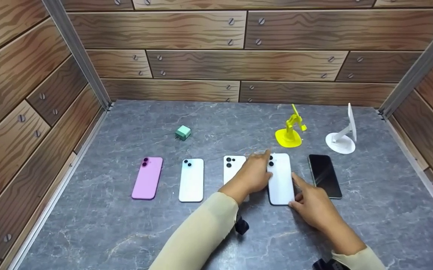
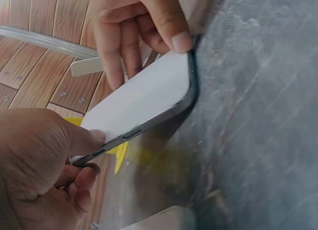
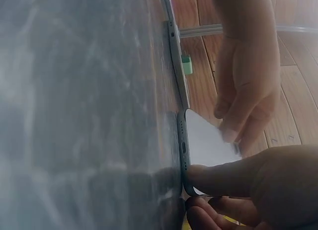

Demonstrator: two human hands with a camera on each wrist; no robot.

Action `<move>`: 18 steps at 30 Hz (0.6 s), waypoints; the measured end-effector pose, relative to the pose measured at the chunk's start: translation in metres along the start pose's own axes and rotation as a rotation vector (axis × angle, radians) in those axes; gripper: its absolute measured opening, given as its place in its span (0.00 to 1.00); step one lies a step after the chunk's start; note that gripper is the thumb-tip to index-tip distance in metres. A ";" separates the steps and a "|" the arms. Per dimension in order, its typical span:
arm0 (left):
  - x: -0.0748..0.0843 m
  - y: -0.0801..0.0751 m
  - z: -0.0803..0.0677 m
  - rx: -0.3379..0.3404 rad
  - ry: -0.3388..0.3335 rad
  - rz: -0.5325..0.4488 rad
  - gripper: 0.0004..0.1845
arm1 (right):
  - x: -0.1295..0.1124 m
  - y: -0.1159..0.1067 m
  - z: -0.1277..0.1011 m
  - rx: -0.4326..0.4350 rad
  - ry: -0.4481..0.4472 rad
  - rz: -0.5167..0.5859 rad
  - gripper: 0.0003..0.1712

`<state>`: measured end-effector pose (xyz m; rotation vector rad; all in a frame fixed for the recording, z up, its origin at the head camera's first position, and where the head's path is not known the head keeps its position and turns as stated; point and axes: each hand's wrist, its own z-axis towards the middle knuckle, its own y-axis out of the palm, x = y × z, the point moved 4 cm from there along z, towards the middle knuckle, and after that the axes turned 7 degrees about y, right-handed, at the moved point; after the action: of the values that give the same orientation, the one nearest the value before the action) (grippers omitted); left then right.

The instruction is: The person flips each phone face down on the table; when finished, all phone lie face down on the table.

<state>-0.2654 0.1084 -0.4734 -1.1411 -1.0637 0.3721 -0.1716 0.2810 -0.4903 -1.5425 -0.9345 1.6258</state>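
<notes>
A white smartphone [image 1: 281, 183] lies back side up between the two hands, its camera lenses at the top left corner. My left hand [image 1: 254, 173] pinches its upper left edge; in the left wrist view the thumb lies on the white back and fingers curl beneath. With thumb and fingers, my right hand [image 1: 314, 206] grips the lower right corner. The left wrist view shows the phone [image 2: 144, 88] tilted, with a gap under part of it. Its port edge stays close to the tabletop in the right wrist view. Under the left forearm, another white phone [image 1: 233, 168] is partly hidden.
To the left lie a pale blue phone [image 1: 191, 182] and a pink phone [image 1: 148, 178]. A black-screened phone [image 1: 324, 174] lies right. Behind stand a green charger plug [image 1: 183, 132], a yellow phone stand [image 1: 289, 131] and a white stand [image 1: 342, 140]. Wood-patterned walls [image 1: 201, 30] enclose the table.
</notes>
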 end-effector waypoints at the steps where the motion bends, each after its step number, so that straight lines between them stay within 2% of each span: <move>1: 0.000 0.002 0.000 -0.004 -0.002 -0.004 0.41 | 0.001 0.000 -0.001 -0.003 -0.002 -0.007 0.51; 7: -0.001 0.013 -0.001 -0.056 -0.027 -0.005 0.50 | 0.004 0.000 -0.004 -0.023 -0.010 -0.018 0.47; 18: -0.002 0.020 0.000 -0.095 -0.015 0.067 0.48 | 0.005 0.001 -0.004 -0.078 -0.013 -0.017 0.43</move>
<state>-0.2608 0.1157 -0.4920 -1.2630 -1.0670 0.3865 -0.1675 0.2845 -0.4940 -1.5736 -1.0265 1.6061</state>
